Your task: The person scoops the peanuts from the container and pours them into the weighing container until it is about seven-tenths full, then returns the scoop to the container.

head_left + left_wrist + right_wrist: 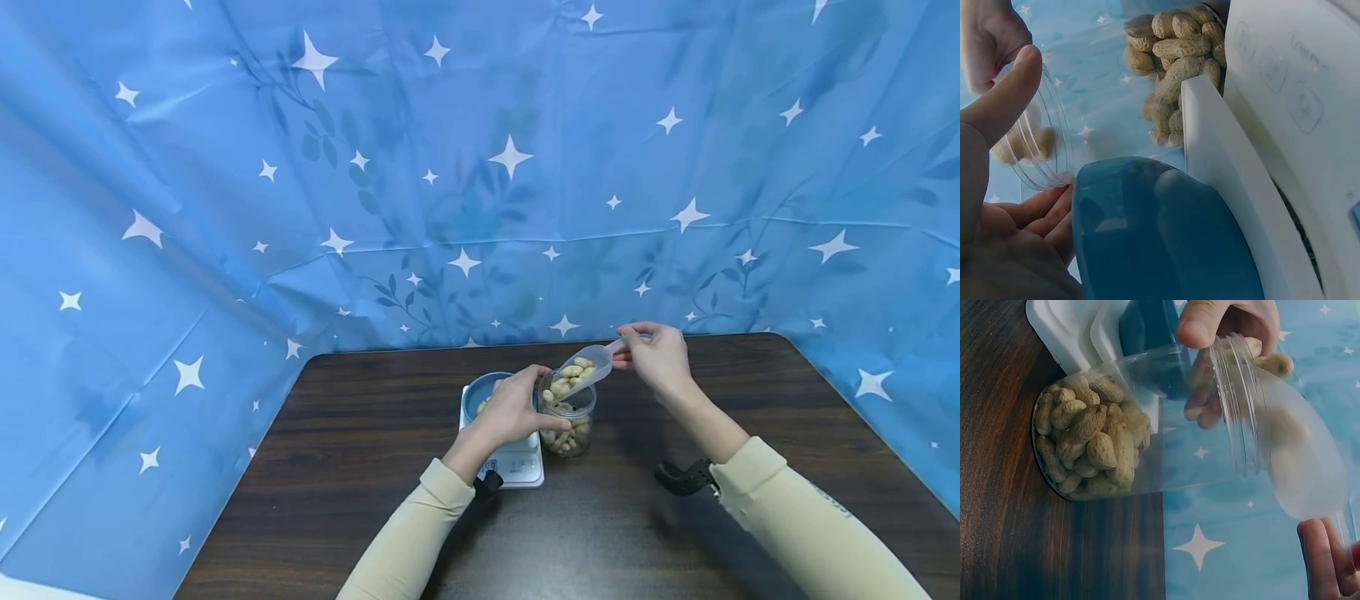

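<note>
My left hand (512,410) grips a clear jar (1172,425) near its threaded mouth, thumb on one side and fingers on the other. Peanuts (1094,434) fill the lower part of the jar, which stands upright on the table. By its handle, my right hand (657,357) holds a translucent scoop (597,360) loaded with peanuts, tilted at the jar's mouth. The scoop's front end is over the opening. Left of the jar, a blue bowl (1160,231) with peanuts sits on a white kitchen scale (521,472); my left hand partly hides it.
A dark wood-grain table (360,433) carries everything. Behind it hangs a blue cloth (465,208) with white stars. A black band (686,477) is on my right wrist, and another black band (488,485) is on the left.
</note>
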### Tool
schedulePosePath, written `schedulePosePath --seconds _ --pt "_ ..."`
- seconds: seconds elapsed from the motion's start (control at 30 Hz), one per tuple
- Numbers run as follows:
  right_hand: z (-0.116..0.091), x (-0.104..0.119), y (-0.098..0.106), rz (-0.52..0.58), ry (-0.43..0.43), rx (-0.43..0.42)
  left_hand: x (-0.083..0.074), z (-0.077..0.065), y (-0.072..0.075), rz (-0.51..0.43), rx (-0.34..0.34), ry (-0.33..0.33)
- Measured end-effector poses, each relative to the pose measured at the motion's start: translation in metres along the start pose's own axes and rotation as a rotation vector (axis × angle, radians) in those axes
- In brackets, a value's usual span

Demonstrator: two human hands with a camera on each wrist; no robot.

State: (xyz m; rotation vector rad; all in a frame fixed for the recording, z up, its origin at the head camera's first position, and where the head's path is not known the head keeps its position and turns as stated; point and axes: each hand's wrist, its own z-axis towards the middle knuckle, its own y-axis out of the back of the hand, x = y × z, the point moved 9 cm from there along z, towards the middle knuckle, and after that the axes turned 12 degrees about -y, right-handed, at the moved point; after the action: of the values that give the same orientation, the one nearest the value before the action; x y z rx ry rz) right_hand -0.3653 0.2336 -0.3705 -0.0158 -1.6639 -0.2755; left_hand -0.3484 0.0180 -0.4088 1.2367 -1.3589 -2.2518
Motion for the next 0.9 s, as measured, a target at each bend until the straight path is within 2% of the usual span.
schedulePosePath --seconds 0.37,0.67,0.9 --pt "-0.004 0.0 -0.007 0.024 0.027 0.024 -0.001 0.0 0.001 0.006 -0.01 -0.013" --pt "-0.001 -0.013 0.0 0.075 -0.03 0.009 0.002 -0.001 -0.001 -0.015 -0.012 -0.008" --pt "0.001 -0.018 0.0 0.178 -0.037 0.024 -0.004 -0.006 0.0 0.012 0.001 -0.035"
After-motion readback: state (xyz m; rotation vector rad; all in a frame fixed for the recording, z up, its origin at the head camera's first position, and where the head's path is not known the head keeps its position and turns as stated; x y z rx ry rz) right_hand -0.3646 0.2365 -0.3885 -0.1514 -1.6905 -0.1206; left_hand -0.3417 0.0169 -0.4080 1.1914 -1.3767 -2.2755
